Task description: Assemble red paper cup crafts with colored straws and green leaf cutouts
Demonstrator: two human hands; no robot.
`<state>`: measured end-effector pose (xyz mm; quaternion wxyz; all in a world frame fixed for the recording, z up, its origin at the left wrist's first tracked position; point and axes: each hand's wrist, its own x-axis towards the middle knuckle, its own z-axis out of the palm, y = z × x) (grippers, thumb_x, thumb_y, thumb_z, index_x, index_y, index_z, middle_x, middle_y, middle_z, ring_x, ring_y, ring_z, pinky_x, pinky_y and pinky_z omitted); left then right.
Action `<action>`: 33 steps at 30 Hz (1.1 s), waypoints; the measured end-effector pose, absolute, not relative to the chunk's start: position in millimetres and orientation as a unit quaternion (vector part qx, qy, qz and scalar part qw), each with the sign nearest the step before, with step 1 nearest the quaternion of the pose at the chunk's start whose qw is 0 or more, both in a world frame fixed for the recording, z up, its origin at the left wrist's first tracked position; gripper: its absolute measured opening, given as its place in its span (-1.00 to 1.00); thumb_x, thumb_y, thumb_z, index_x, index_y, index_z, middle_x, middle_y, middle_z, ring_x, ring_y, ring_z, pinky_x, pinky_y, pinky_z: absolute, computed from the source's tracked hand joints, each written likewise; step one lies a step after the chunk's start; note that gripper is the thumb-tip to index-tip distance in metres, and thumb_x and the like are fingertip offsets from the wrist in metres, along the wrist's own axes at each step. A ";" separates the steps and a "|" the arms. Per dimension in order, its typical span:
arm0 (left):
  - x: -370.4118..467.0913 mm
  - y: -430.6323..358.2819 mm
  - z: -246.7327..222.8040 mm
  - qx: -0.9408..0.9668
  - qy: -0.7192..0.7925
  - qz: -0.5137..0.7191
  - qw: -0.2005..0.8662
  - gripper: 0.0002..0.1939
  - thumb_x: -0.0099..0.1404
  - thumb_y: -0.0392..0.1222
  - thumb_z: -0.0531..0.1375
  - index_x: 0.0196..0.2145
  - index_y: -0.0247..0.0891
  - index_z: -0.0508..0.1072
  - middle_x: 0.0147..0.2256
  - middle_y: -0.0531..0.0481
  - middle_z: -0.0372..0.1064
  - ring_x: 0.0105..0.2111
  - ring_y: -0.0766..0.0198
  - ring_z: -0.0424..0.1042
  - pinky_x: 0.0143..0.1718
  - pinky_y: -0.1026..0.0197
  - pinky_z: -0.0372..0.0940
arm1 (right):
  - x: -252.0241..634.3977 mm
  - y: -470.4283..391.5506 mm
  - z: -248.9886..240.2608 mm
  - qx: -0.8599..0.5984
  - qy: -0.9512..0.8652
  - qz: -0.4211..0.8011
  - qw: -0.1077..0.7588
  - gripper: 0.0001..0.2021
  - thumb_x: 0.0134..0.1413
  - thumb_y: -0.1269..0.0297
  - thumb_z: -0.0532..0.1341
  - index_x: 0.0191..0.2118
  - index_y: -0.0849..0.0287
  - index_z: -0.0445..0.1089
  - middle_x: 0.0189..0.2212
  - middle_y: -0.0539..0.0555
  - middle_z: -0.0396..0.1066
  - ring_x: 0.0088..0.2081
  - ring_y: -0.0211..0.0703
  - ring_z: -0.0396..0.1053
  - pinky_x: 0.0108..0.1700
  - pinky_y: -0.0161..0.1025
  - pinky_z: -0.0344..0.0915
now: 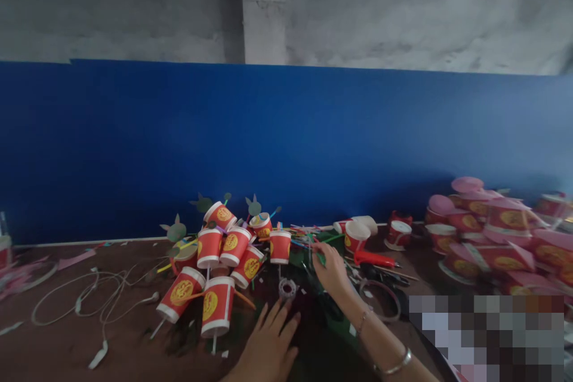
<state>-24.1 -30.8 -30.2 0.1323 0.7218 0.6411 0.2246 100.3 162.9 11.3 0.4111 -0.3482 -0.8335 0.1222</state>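
My left hand lies low over the table with its fingers spread, holding nothing. Just beyond its fingertips is a roll of clear tape. My right hand reaches forward beside a bunch of thin coloured straws. Its fingers are bent together around something green and narrow, too blurred to name. To the left is a heap of red and white paper cups with straws through them. One upright paper cup stands just behind the tape. Rabbit-shaped paper cutouts stick up behind the heap.
White earphones with a tangled cord lie at left. A red glue gun rests right of my right hand, near more paper cups. Pink-trimmed cups pile up at far right. A blue-painted wall runs behind the table.
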 end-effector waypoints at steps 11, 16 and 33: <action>-28.7 -47.5 -17.9 0.575 0.703 0.407 0.098 -0.57 0.06 -0.40 0.12 -0.07 -0.25 0.33 -0.09 -0.18 0.38 -0.02 0.01 0.32 0.05 -0.11 0.21 | 118.4 108.1 17.1 -0.306 -0.905 0.113 0.271 -0.82 0.03 0.46 0.10 -0.29 0.15 0.40 -0.28 0.09 0.44 -0.17 -0.01 0.31 -0.12 -0.11 0.15; -28.4 -50.0 -21.2 0.529 0.730 0.414 0.126 -0.47 -0.07 -0.41 0.18 -0.07 -0.29 0.31 -0.11 -0.18 0.35 -0.06 0.01 0.31 0.00 -0.06 0.21 | 113.3 75.1 22.7 -0.237 -0.933 0.166 0.214 -0.90 -0.01 0.37 0.21 -0.30 0.12 0.41 -0.27 0.06 0.40 -0.15 -0.03 0.27 -0.10 -0.13 0.12; -34.7 -45.6 -30.4 0.621 0.662 0.418 0.041 -0.73 0.17 -0.33 0.16 -0.15 -0.20 0.42 -0.22 -0.13 0.47 -0.19 0.07 0.44 -0.11 -0.01 0.34 | 110.8 53.0 10.6 -0.100 -0.920 0.245 0.289 -0.83 0.08 0.50 0.12 -0.25 0.12 0.38 -0.34 0.04 0.43 -0.26 -0.15 0.34 -0.18 -0.25 0.26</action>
